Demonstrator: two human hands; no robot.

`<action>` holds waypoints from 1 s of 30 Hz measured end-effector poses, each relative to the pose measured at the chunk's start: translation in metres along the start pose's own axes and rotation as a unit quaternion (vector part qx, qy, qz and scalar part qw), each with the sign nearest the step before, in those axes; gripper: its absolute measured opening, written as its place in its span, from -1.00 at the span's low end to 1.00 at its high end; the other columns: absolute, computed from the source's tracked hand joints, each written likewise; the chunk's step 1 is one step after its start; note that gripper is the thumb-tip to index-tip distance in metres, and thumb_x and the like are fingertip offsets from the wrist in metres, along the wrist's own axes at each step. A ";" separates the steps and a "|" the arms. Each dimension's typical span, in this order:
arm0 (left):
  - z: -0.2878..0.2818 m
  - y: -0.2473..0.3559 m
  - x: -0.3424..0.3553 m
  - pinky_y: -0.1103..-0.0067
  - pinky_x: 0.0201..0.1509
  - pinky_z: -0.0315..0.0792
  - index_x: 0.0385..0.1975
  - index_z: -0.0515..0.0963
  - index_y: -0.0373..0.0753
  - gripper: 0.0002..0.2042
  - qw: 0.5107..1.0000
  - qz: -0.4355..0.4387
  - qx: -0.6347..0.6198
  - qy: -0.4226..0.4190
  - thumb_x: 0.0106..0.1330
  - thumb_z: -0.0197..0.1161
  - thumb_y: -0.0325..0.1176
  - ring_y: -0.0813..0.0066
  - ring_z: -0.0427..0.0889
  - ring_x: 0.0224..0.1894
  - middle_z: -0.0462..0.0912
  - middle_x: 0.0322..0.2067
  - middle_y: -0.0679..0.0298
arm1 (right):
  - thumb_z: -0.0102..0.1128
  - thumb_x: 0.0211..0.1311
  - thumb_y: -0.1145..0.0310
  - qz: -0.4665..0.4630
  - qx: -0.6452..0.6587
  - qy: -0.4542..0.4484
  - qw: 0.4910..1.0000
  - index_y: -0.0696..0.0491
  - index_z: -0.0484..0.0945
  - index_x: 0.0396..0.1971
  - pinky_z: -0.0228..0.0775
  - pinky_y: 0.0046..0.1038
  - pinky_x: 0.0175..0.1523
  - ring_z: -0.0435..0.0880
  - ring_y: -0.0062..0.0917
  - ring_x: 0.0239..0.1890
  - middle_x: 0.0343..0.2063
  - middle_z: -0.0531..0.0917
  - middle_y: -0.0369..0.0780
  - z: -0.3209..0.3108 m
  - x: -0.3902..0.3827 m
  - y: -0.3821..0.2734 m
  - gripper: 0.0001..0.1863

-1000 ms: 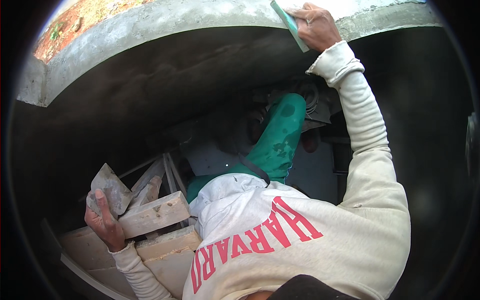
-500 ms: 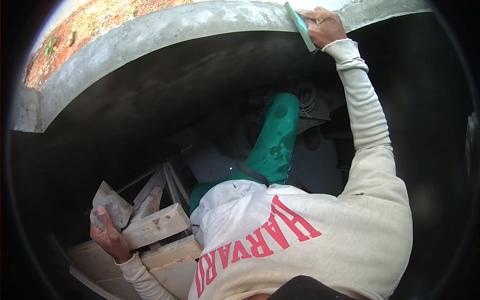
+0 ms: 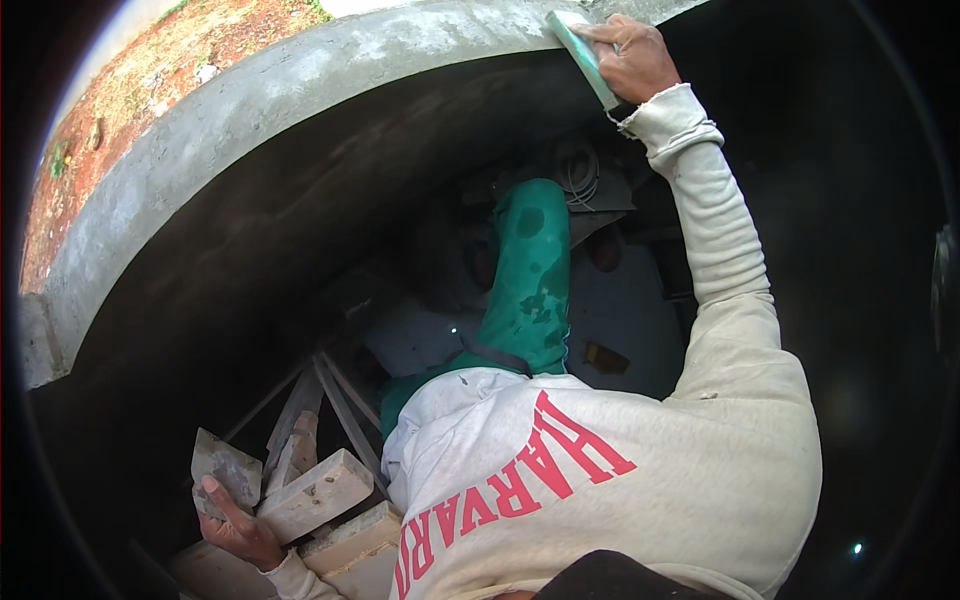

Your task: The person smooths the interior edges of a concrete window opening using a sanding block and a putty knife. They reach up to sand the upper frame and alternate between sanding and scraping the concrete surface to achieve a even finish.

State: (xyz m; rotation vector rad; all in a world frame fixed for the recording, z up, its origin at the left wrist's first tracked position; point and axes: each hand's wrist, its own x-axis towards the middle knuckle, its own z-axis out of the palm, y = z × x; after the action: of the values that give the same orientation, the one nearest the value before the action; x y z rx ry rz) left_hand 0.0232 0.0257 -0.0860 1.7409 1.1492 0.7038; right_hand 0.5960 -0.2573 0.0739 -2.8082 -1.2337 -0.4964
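Board (image 3: 585, 63) slants lengthwise, upper left to lower right, in right grip (image 3: 640, 62); left grip (image 3: 241, 530) holds plate (image 3: 228, 466).

Flat green block (image 3: 588, 63), gripped in the right hand (image 3: 640, 64); concrete ledge (image 3: 330, 75), seen left of that hand. Flat grey plate (image 3: 227, 462), held in the left hand (image 3: 243, 534); wooden beams (image 3: 318, 491), seen just right of it.

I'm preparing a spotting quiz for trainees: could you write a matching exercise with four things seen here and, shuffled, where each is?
1. Flat green rectangular block
2. Flat grey squarish plate
3. Pale looped cable
4. Rough grey concrete ledge

A. Beside the green-trousered knee
B. In the left hand
C. Curving across the upper view
D. In the right hand

Pairs: 1-D; 2-B; 3-A; 4-C
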 end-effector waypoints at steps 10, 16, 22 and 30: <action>0.013 0.004 -0.005 0.55 -0.23 0.43 -0.26 0.60 -0.47 -0.62 0.998 -0.010 0.040 0.050 0.59 0.11 -0.19 0.54 0.51 -0.36 0.66 -0.37 0.24 | 0.15 0.37 0.37 0.165 0.151 -0.008 0.975 0.12 0.70 0.06 0.60 -0.41 -0.18 0.80 -0.41 -0.28 -0.19 0.80 0.00 -0.050 0.037 -0.015 -0.66; -0.004 -0.005 -0.008 0.52 -0.07 0.49 -0.07 0.63 -0.51 -0.60 0.997 -0.043 0.038 0.051 0.56 0.18 -0.17 0.47 0.62 -0.21 0.74 -0.18 0.12 | 0.11 0.32 0.48 0.051 0.129 0.037 0.990 0.09 0.72 0.03 0.57 -0.42 -0.02 0.74 -0.25 -0.19 -0.21 0.75 -0.02 0.003 -0.002 0.071 -0.66; -0.003 -0.009 -0.005 0.52 -0.09 0.50 -0.08 0.63 -0.51 -0.58 0.997 -0.042 0.039 0.056 0.55 0.18 -0.14 0.45 0.64 -0.21 0.73 -0.19 0.12 | 0.11 0.37 0.51 0.062 -0.006 -0.015 0.998 0.13 0.71 0.03 0.57 -0.46 0.03 0.77 -0.38 -0.12 -0.19 0.77 -0.08 0.038 0.028 0.063 -0.69; 0.014 -0.008 -0.010 0.51 -0.25 0.46 -0.19 0.62 -0.47 -0.54 0.992 -0.073 0.045 0.098 0.53 0.19 -0.06 0.50 0.56 -0.33 0.65 -0.35 0.22 | 0.05 0.44 0.44 -0.058 0.215 0.247 0.943 0.13 0.68 0.09 0.59 -0.43 0.06 0.77 -0.26 -0.04 -0.07 0.76 0.01 -0.009 0.059 -0.021 -0.66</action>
State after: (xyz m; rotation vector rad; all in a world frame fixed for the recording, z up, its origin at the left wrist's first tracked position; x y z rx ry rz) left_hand 0.0274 0.0129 -0.0991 1.6693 1.4461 0.7553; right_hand 0.6159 -0.2019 0.0980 -2.0869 -1.2136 -0.7704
